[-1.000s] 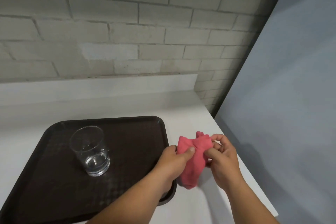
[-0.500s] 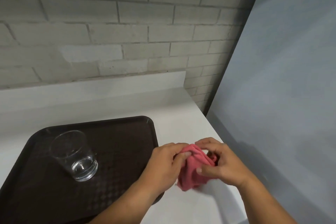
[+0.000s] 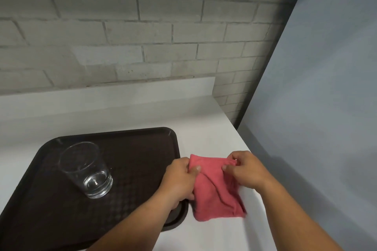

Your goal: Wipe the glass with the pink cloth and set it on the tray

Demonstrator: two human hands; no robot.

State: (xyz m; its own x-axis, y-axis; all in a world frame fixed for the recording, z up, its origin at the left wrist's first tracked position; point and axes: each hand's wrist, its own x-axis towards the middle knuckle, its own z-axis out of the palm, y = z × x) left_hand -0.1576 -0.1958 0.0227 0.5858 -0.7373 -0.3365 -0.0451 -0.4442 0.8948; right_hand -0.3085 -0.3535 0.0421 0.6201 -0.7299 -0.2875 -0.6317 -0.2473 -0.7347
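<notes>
A clear glass tumbler [image 3: 86, 169] stands upright on the dark brown tray [image 3: 138, 149], left of centre. To the right of the tray, both hands hold the pink cloth [image 3: 216, 191] spread between them just above the white counter. My left hand [image 3: 180, 179] pinches the cloth's upper left corner, over the tray's right rim. My right hand [image 3: 244, 170] pinches the upper right corner. The cloth's lower part hangs down to the counter.
The white counter [image 3: 204, 128] ends at a right edge close to my right hand, with a grey floor beyond. A low white backsplash and a grey brick wall [image 3: 142, 36] stand behind the tray.
The cloth was bunched up between my hands; now my hands have pulled apart and spread it flat. The glass has stayed on the tray.
</notes>
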